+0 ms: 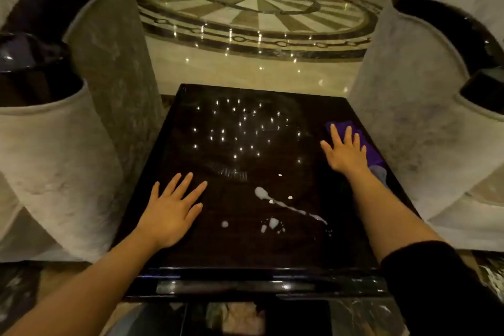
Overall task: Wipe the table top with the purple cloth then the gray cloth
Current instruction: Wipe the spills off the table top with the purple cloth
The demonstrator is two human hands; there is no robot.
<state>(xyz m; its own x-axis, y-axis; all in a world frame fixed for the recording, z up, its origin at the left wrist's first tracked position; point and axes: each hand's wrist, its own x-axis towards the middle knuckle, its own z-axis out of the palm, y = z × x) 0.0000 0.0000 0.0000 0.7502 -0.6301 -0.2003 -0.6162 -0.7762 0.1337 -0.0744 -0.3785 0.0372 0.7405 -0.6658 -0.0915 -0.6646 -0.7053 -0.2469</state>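
Dark glossy table [245, 251] fills the middle of the view, with ceiling lights reflected as small dots on its far half. The left hand [171, 213] lies flat, palm down, on the table's near-left part with fingers spread wide, holding nothing. The right hand [345, 153] lies flat too, fingers spread, pressed on the purple cloth [365, 142] by the table's right edge, about halfway back. It is not gripping the cloth, only lying open on top. The purple cloth shows past the fingertips and along the outer side of the hand. A paler grayish cloth [380, 172] lies just nearer on the table's right edge, touching the purple one and partly hidden by the right wrist. Cannot tell whether it is a separate cloth or a fold.

White spill [289, 207] sits on the table's near half, between the two hands: one blob with a thin streak running toward the right forearm, plus smaller drops nearby. A faint smeared patch [231, 172] lies just beyond it.

The right forearm has a black sleeve [425, 275] pushed up near the elbow, and the left forearm is bare. Pale upholstered armchairs [54, 158] stand on both sides of the table. A polished patterned floor [256, 8] lies beyond the table's far edge.
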